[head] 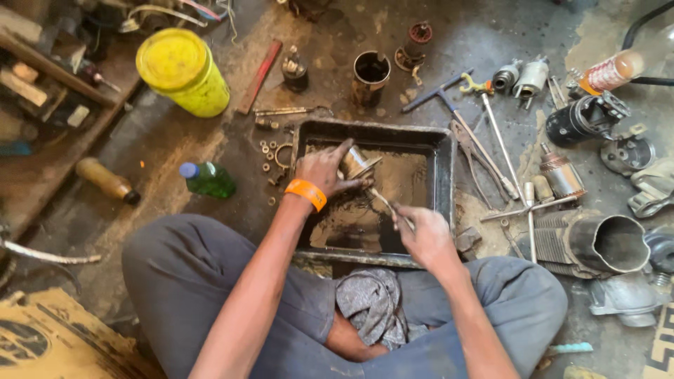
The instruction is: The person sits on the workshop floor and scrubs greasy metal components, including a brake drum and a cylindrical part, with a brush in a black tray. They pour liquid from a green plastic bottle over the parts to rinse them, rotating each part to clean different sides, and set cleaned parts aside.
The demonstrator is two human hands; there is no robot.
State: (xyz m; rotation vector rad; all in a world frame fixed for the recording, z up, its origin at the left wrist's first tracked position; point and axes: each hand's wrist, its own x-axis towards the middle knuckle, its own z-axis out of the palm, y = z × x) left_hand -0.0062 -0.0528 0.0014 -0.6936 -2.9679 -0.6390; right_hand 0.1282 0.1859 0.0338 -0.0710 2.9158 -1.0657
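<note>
My left hand (324,170), with an orange wristband, grips a small metal part (357,163) over a black rectangular tray (441,168) of dark oily liquid. My right hand (423,234) holds a thin brush or tool (382,201) whose tip points at the metal part. I sit cross-legged on the floor with a grey rag (372,303) in my lap, just below the tray's near edge.
A yellow can (182,70), a green bottle (207,179) and a brown bottle (105,180) stand to the left. A dark cup (370,74) sits behind the tray. Wrenches (484,151), motor housings (604,242) and starter parts (586,116) crowd the right. Small washers (270,151) lie left of the tray.
</note>
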